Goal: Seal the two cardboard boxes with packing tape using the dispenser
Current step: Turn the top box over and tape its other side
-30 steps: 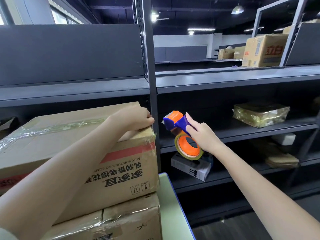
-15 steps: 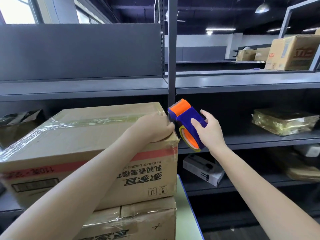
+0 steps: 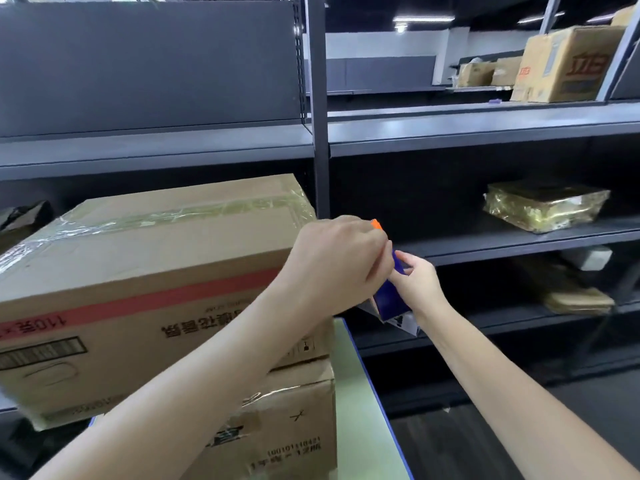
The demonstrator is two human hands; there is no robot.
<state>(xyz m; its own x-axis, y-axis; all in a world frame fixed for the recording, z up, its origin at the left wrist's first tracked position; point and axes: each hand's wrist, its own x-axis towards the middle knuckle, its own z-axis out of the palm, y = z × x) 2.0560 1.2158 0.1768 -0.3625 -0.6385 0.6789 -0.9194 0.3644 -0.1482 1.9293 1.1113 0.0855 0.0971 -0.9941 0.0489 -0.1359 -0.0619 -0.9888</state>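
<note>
While right hand (image 3: 417, 284) grips blue-and-orange plastic tape dispenser (image 3: 389, 301) beside right edge of taped brown cardboard box (image 3: 156, 265), left hand (image 3: 337, 263) curls over it (hold unclear).

Warehouse stockroom aisle, lined with storage racking.

Long tiers of dark grey steel shelving (image 3: 485, 128) on a tall grey upright post (image 3: 319, 98), backed by plain grey panels; further racks behind, loaded with brown printed cardboard cartons (image 3: 568, 64). Loose stock on the near shelves: a gold foil-wrapped bundle (image 3: 543, 207), a small white box (image 3: 587, 258), a flat tan package (image 3: 576, 301). In front, a brown cardboard shipping box (image 3: 138, 271) with a taped top seam, red band, barcode label and handling symbols, stacked on a second brown cardboard box (image 3: 294, 431), both on a pale green trolley deck with a blue edge (image 3: 356, 393). Overhead, a bare dark ceiling with white strip lights (image 3: 422, 19).
</note>
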